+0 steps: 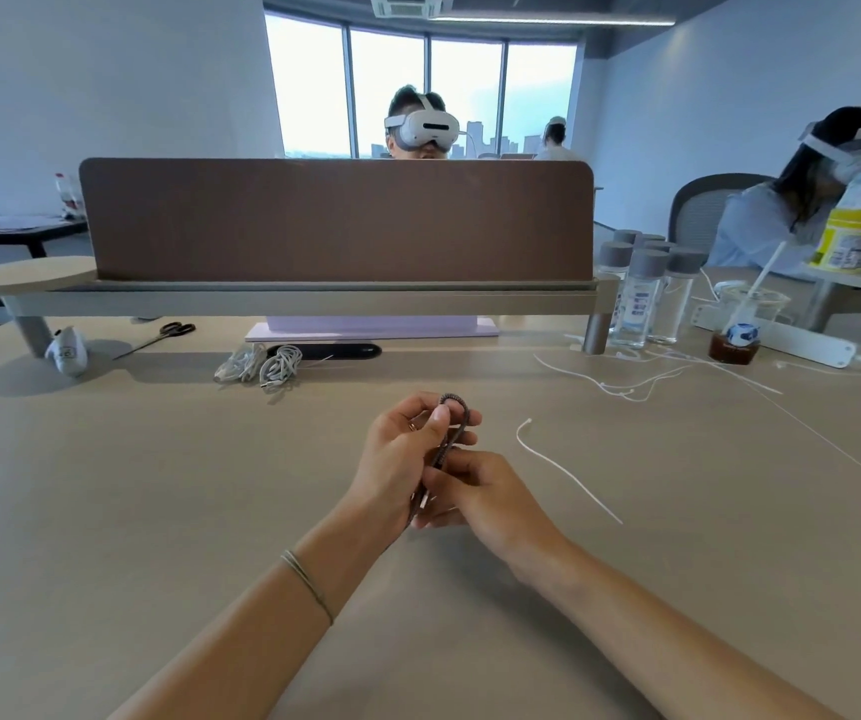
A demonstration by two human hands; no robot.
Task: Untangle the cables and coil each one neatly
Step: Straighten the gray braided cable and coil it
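Both hands are up over the table [158,485] on my feed. Left hand [407,454] pinches a loop of the dark braided cable [457,423] between thumb and fingers, right hand [485,493] grips its lower end. A white zip tie [563,467] lies just right, white coiled cables [262,362] sit further back.

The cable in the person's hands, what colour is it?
Dark brownish grey cable, with a braided look; head view.
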